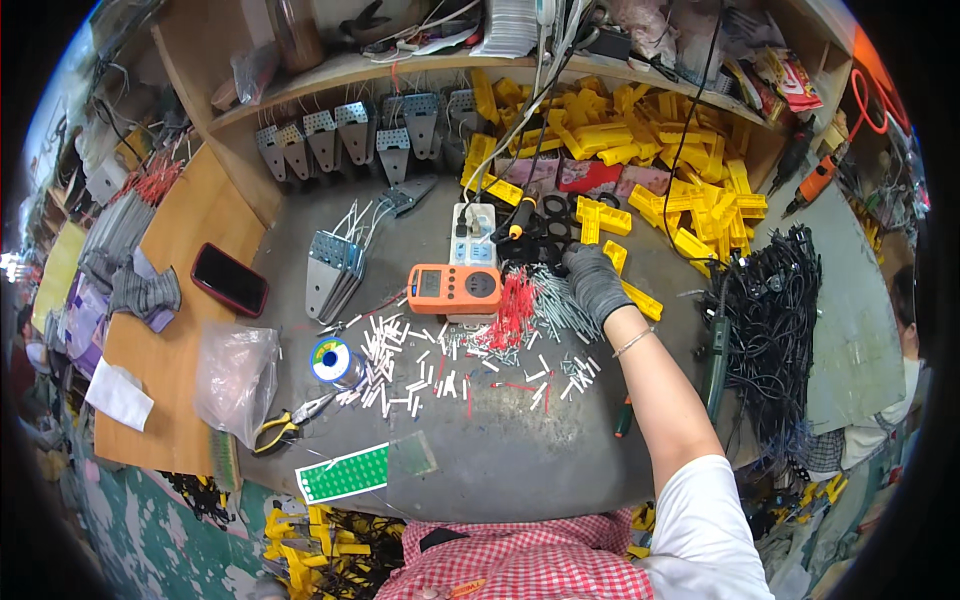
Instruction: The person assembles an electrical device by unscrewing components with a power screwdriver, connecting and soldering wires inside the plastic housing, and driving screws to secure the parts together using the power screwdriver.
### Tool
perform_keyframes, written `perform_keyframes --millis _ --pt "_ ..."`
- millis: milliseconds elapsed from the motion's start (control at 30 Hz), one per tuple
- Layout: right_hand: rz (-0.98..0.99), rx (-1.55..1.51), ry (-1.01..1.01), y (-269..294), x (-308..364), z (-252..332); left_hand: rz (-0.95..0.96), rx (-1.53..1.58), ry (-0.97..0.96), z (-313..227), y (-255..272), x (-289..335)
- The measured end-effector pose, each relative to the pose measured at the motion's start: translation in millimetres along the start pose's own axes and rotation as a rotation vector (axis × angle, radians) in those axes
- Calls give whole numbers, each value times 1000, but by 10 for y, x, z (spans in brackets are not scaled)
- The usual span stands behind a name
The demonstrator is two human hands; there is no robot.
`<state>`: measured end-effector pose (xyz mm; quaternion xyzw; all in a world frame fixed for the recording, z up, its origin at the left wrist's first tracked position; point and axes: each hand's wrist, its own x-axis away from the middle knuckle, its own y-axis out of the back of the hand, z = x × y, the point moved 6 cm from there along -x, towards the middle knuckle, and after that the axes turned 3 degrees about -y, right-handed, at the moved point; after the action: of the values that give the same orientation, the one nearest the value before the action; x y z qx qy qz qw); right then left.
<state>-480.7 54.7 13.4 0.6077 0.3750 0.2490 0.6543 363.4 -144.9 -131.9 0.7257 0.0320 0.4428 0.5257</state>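
My right hand [597, 285], in a grey knitted glove, reaches over the middle of the table. Its fingertips are beside the pile of black ring-shaped parts [556, 212] and the nearest yellow plastic housings [613, 257]. The fingers point away and are mostly hidden by the back of the hand, so whether they grip anything does not show. Just left of it lie silver screws [560, 305] and small red pieces [515, 305]. An orange multimeter [455, 289] rests near a white power strip [472, 235]. My left hand is out of view.
Metal brackets [336, 275] with wires stand left of centre. White tubes [380, 365], a solder spool [333, 362], pliers [285, 428] and a green sticker sheet [345, 473] lie nearer. Black cables [775, 330] heap at right; a phone [229, 280] lies left. A shelf [360, 72] spans the back.
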Motion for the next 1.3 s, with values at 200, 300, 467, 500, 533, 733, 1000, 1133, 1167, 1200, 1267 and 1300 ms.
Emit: perform_keyframes --millis 200,300,467,500,533,733,1000,1133,1167,1200,1267,1300 --pt "-237 -292 -54 311 306 -21 -296 983 -113 -1925 2997 -574" --pt "-233 -381 -95 650 625 164 -685 611 -438 -2923 4268 -1059" --pt "-113 -755 46 969 1430 626 -1174 22 -163 -3401 4961 -2127" --pt "-3 -745 -8 941 1573 688 -1000 93 -80 -3345 4962 -2342" --pt "105 -727 -68 917 1717 721 -825 166 -6 -3305 4926 -2548" --pt "264 -1335 -286 643 2276 659 -1047 165 -340 -3963 4694 -1962" --pt "384 -2185 -572 430 2339 884 -605 104 -917 -5154 2692 -1213" --pt "332 -2102 -509 443 2351 719 -623 261 -866 -5391 2674 -1223" --pt "332 -2104 -537 458 2394 717 -629 266 -869 -5404 2656 -1241" --pt "256 -1931 -432 551 2355 710 -647 268 -872 -5405 2655 -1275" --pt "181 -1755 -336 624 2325 716 -663 284 -918 -5422 2614 -1264" --pt "266 -1481 -327 578 2312 723 -673 232 -944 -5445 2617 -1243"
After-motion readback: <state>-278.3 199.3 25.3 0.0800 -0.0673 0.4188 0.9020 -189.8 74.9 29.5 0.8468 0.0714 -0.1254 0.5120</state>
